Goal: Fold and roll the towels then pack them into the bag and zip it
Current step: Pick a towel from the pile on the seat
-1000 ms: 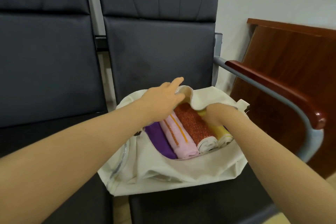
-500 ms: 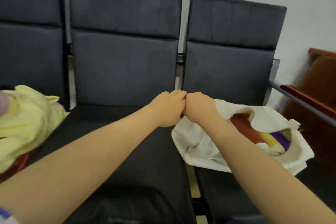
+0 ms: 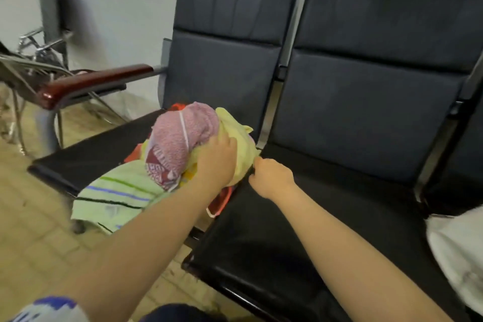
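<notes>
I see a row of black padded seats (image 3: 352, 117) along a pale wall, and the seat in the middle has nothing on its cushion. At the far right edge lies the white cloth bag (image 3: 460, 251), only partly in the picture, so I cannot tell if its zip is closed. On the left seat there is a heap of loose towels. The lowest is a light green striped towel (image 3: 115, 198), which hangs over the front edge of the seat. Above it lies a yellow towel (image 3: 243, 144), and on top a pink towel (image 3: 180, 138), crumpled, with a dark red patterned end. Something red-orange (image 3: 222, 201) shows under the heap; I cannot tell what it is. A wooden armrest (image 3: 86, 85) stands at the left of this seat. My left hand (image 3: 217, 162) lies open on the yellow towel, just beside the pink one, pressing down and not clenched. My right hand (image 3: 271, 178) pinches the edge of the yellow towel at the gap between the seats.
</notes>
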Motion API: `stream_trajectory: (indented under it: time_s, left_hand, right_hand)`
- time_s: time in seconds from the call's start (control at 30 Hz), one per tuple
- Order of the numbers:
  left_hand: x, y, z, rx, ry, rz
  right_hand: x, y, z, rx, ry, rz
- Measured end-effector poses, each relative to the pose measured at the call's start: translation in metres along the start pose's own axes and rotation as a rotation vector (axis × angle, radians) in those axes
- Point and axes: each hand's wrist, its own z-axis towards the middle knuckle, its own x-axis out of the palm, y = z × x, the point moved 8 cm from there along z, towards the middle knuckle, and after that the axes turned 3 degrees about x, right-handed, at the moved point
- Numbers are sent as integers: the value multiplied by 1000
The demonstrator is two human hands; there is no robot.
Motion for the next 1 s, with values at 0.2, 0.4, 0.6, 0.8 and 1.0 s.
stream_trajectory:
  time_s: [0.2, 0.4, 0.6, 0.8, 1.0]
  left_hand:
    - [68, 130, -8, -531, 191, -290]
    - [73, 129, 5, -547, 149, -484]
    - [51, 124, 24, -642, 196, -764]
    - [-130, 107, 52, -257, -364, -1890]
    - [-267, 63, 61, 294, -579, -1728]
  right_hand:
    - [25, 66, 13, -128, 72, 21]
    - [26, 73, 19, -119, 115, 137]
    - [21, 63, 15, -96, 114, 124]
    - [-46, 73, 21, -256, -76, 940]
    - [-157, -12, -2, 7, -612, 1421]
